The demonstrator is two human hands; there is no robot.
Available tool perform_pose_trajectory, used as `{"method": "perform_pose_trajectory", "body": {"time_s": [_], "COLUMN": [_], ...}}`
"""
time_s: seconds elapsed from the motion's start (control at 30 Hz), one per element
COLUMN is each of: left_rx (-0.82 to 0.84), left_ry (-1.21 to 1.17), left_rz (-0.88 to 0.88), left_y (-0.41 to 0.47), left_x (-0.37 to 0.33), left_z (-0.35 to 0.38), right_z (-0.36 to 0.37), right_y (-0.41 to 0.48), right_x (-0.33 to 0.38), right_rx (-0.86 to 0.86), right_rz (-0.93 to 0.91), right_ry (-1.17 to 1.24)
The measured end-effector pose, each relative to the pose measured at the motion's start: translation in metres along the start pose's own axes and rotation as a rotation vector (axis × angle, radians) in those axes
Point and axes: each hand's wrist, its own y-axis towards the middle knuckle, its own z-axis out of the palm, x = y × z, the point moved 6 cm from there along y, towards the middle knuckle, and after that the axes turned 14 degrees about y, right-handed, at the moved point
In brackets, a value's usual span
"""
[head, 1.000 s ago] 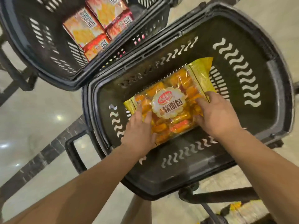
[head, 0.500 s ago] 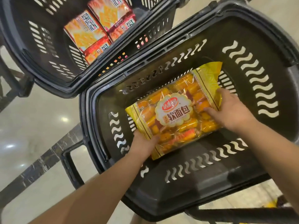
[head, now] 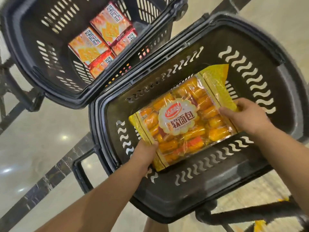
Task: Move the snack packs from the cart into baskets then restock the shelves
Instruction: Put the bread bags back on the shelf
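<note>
Right now both hands are clamped on the pack (head: 182,124). The left hand (head: 144,152) pinches its lower-left corner, thumb on top. The right hand (head: 245,116) curls round the edge at the yellow upper-right end. Pack is inside the basket (head: 175,196), centre frame, label up; can't tell if it's touching the bottom yet. Long axis runs diagonally, lower left to upper right, roughly along the basket's length, so the hands sit at opposite ends of it. My read: this is the set-down, so lower it flat and release both ends, no turn needed. Boxes (head: 100,41) lie in the far basket (head: 28,47), upper left, well apart.
</note>
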Motion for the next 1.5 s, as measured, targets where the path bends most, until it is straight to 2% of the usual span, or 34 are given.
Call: {"method": "perform_pose_trajectory", "body": {"time_s": [0.1,0.3,0.57,0.87,1.03,1.2,1.37,1.5], "left_rx": [-0.003,-0.029,-0.106,-0.102,-0.076,-0.024,0.021,0.148], "left_ry": [0.022,0.048,0.252,0.426,0.464,0.494,0.589,0.633], "left_rz": [0.026,0.261,0.727,1.124,1.295,1.38,1.53,1.562], "left_y": [-0.033,-0.128,-0.316,-0.526,-0.605,-0.653,-0.683,-0.688], "left_x": [-0.007,-0.058,-0.195,-0.314,-0.341,-0.35,-0.343,-0.329], "left_z": [-0.014,-0.062,-0.152,-0.201,-0.199,-0.18,-0.15,-0.124], "right_z": [-0.025,-0.087,-0.178,-0.261,-0.295,-0.309,-0.299,-0.273], "right_y": [-0.03,-0.128,-0.311,-0.486,-0.558,-0.607,-0.648,-0.683], "right_x": [0.013,0.051,0.121,0.198,0.206,0.184,0.159,0.133], "right_rx": [-0.067,-0.204,-0.386,-0.597,-0.745,-0.851,-0.949,-1.088], "right_rz": [-0.035,-0.097,-0.193,-0.363,-0.461,-0.484,-0.5,-0.451], "right_ry": [0.073,0.283,0.523,0.775,0.783,0.815,0.872,0.904]}}
